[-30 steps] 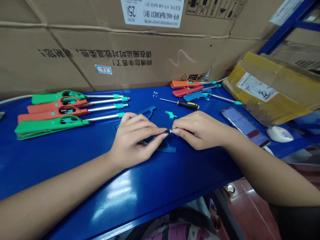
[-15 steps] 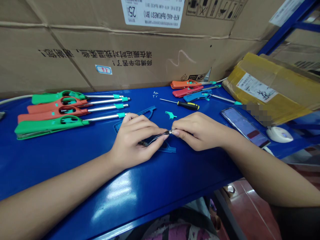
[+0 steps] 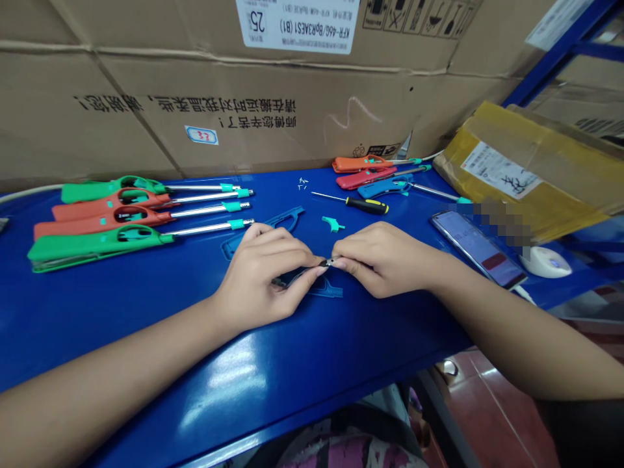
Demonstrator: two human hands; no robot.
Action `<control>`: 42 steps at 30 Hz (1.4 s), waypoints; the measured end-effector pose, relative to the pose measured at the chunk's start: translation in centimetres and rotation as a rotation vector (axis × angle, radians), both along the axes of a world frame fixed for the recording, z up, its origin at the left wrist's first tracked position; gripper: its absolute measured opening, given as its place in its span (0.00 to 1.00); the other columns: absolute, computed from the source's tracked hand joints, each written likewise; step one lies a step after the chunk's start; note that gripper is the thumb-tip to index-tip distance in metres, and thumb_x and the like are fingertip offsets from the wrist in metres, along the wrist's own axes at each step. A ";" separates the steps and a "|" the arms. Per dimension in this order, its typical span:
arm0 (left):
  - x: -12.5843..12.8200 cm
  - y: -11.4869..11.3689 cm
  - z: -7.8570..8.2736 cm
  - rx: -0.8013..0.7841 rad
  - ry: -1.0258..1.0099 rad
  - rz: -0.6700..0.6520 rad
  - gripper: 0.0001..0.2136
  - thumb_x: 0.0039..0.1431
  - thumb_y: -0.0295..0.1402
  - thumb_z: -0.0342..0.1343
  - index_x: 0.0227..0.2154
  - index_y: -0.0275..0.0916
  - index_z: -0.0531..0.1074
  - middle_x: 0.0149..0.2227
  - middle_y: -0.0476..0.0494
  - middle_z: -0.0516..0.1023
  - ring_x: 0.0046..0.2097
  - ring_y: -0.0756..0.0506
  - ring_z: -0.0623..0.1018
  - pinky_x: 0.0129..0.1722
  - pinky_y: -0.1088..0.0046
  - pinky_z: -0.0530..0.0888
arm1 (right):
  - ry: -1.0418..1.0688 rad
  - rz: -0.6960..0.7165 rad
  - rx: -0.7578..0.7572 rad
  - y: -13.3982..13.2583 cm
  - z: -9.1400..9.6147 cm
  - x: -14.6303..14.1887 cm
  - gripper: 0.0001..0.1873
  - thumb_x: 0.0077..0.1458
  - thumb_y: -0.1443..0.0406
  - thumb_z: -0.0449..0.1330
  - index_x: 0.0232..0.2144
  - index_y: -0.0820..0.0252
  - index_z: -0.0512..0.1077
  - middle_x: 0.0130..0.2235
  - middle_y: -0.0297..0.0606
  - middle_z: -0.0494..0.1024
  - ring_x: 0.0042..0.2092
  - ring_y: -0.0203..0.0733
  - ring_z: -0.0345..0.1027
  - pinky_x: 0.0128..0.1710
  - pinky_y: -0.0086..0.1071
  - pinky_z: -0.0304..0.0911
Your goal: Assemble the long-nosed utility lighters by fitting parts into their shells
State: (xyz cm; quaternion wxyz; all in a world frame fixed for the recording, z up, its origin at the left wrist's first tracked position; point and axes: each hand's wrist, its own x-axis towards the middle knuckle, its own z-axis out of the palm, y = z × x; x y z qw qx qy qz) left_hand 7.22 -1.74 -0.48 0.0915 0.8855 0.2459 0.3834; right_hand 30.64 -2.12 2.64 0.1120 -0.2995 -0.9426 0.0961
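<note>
My left hand (image 3: 263, 276) and my right hand (image 3: 385, 257) meet at the middle of the blue table (image 3: 146, 325). Both pinch a thin dark wire-like part (image 3: 327, 262) with a small metal tip between their fingertips. Under the hands lie blue plastic lighter shell halves (image 3: 287, 218). A small teal trigger piece (image 3: 332, 225) lies just beyond them. Behind it rests a screwdriver (image 3: 363, 205) with a black and yellow handle.
Several green and orange long-nose lighters (image 3: 121, 221) lie at the left. Three more lighters (image 3: 377, 174) lie at the back right. A phone (image 3: 475, 246), a white round object (image 3: 545, 261) and a yellow-taped parcel (image 3: 526, 169) are at the right. Cardboard boxes (image 3: 219, 91) stand behind.
Both hands have shifted slightly left and closer together, still pinching the thin part. Nothing else moved.
</note>
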 end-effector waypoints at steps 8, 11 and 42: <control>-0.1 -0.1 -0.1 0.051 0.039 0.013 0.03 0.62 0.31 0.61 0.35 0.41 0.79 0.34 0.48 0.84 0.34 0.47 0.79 0.39 0.64 0.65 | -0.118 -0.077 0.034 -0.3 0.2 -0.6 0.16 0.68 0.63 0.48 0.30 0.61 0.69 0.27 0.37 0.74 0.28 0.38 0.63 0.29 0.34 0.43; -0.1 0.0 -0.2 0.057 0.044 0.011 0.04 0.62 0.31 0.60 0.36 0.42 0.80 0.35 0.48 0.85 0.34 0.47 0.79 0.39 0.64 0.65 | -0.159 -0.095 0.043 -0.4 0.2 -0.7 0.16 0.68 0.63 0.48 0.30 0.61 0.69 0.26 0.37 0.75 0.27 0.38 0.63 0.29 0.34 0.42; -0.2 0.0 -0.2 0.176 0.059 0.097 0.04 0.63 0.34 0.62 0.40 0.45 0.79 0.38 0.50 0.85 0.37 0.47 0.80 0.40 0.63 0.65 | 0.042 -0.035 0.025 0.5 0.3 0.6 0.12 0.67 0.62 0.54 0.36 0.61 0.75 0.34 0.40 0.80 0.36 0.41 0.72 0.36 0.32 0.60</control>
